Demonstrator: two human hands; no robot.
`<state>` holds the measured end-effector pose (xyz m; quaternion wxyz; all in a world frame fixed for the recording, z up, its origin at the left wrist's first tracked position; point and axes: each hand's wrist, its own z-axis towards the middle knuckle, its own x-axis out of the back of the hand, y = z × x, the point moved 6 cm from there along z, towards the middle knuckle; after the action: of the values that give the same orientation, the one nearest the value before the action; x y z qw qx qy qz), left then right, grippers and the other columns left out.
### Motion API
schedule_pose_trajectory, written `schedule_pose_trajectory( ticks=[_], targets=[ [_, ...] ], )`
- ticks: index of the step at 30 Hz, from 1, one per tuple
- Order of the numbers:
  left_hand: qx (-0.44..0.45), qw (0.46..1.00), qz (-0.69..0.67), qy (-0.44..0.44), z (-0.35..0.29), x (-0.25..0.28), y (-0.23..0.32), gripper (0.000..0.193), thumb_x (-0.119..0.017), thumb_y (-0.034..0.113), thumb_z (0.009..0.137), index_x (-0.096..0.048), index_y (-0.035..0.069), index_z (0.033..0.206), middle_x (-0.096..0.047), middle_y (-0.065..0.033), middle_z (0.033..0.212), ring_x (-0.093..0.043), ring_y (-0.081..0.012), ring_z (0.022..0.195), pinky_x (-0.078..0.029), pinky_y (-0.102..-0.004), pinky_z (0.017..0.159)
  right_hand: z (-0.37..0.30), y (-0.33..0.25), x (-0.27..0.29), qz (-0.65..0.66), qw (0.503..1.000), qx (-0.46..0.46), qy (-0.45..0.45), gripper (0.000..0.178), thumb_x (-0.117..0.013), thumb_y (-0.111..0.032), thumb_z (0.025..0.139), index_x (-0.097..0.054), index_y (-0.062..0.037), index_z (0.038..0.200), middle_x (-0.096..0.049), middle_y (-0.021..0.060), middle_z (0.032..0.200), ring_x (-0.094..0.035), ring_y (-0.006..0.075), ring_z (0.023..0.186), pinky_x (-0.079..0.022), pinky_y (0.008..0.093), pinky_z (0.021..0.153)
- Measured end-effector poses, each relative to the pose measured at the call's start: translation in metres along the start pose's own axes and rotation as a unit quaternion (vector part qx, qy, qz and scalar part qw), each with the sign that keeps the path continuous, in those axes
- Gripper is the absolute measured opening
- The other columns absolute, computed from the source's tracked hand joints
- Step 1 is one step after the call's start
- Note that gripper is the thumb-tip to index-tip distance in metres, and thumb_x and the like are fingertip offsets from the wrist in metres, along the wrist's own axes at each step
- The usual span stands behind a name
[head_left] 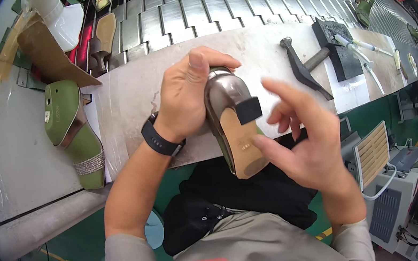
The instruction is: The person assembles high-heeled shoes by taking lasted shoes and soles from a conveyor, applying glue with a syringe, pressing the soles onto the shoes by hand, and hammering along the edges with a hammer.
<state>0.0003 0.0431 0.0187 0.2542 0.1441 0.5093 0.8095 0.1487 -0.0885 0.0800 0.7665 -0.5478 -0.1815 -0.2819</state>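
A: Left hand (184,93)?
B: Wrapped around the heel end of one shoe (225,138); black wristwatch (159,139) on the wrist.
A: Right hand (308,140)?
B: Fingers parted and curved, blurred, nothing gripped; thumb at the edge of the sole (243,155), contact impossible to tell.
A: Place of the shoe?
B: Between both hands, raised over the near edge of the surface (125,110); underside up, toe toward the wearer.
A: Degree of completion?
B: By appearance, tan sole and black-tipped heel (248,110) already fitted. Green edge alongside, probably a last not yet out. Upper mostly turned away; state of finish there impossible to judge.
A: Beyond the hands, right?
B: One hammer (297,63), laid down, ungripped; handle end at a black block (346,68). Slim white tools beside it.
A: Left?
B: One green last (64,109), lying flat, with metallic strap and glittering band (90,165). Cardboard sheet (48,46) above.
A: Far side?
B: Slatted metal conveyor (179,19), bearing further footwear, including one green shoe (364,7) at right.
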Motion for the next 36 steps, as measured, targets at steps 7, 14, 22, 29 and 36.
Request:
schedule_pose_trajectory(
  ticks=[7,14,22,29,36],
  targets=[
    [-0.015,0.998,0.028,-0.049,-0.005,-0.001,0.000,0.075,-0.028,0.054,0.114,-0.074,-0.003,0.099,-0.067,-0.0154,0.107,-0.063,-0.0208,0.096,-0.050,-0.0333,0.089,0.030,-0.041,-0.016,-0.144,0.959,0.236,-0.060,0.038,-0.088,-0.002,0.072,-0.074,0.0017,0.107,-0.066,0.0094,0.078,-0.063,0.0227,0.061,-0.049,0.0333,0.054],
    [-0.040,0.997,0.031,-0.066,-0.004,0.000,0.002,0.069,-0.034,0.054,0.113,-0.075,0.000,0.100,-0.068,-0.0128,0.102,-0.063,-0.0195,0.094,-0.050,-0.0319,0.085,0.013,-0.042,-0.016,-0.143,0.957,0.253,-0.025,0.031,-0.086,0.002,0.076,-0.073,0.0105,0.103,-0.065,0.0086,0.078,-0.060,0.0178,0.058,-0.049,0.0288,0.049],
    [-0.026,0.998,0.008,-0.052,-0.004,0.001,-0.007,0.086,-0.016,0.061,0.112,-0.075,0.000,0.101,-0.068,-0.0138,0.103,-0.064,-0.0215,0.097,-0.051,-0.0337,0.091,0.015,-0.035,-0.026,-0.125,0.957,0.262,0.009,0.033,-0.086,0.002,0.076,-0.074,0.0085,0.106,-0.066,0.0091,0.082,-0.061,0.0182,0.060,-0.050,0.0298,0.050],
    [-0.030,0.997,0.019,-0.062,-0.002,0.000,-0.006,0.091,-0.012,0.066,0.110,-0.074,0.000,0.101,-0.067,-0.0144,0.103,-0.064,-0.0217,0.097,-0.052,-0.0344,0.089,0.015,-0.031,-0.031,-0.139,0.948,0.285,0.039,0.035,-0.087,0.001,0.075,-0.074,0.0085,0.107,-0.065,0.0085,0.080,-0.060,0.0179,0.059,-0.050,0.0293,0.050],
    [-0.024,0.997,0.029,-0.064,-0.003,0.002,-0.006,0.091,-0.012,0.065,0.110,-0.074,0.000,0.100,-0.067,-0.0145,0.104,-0.064,-0.0218,0.096,-0.052,-0.0343,0.089,0.017,-0.025,-0.036,-0.135,0.947,0.289,0.043,0.034,-0.086,0.000,0.077,-0.074,0.0084,0.107,-0.065,0.0086,0.081,-0.061,0.0186,0.060,-0.050,0.0293,0.051]
  ],
)
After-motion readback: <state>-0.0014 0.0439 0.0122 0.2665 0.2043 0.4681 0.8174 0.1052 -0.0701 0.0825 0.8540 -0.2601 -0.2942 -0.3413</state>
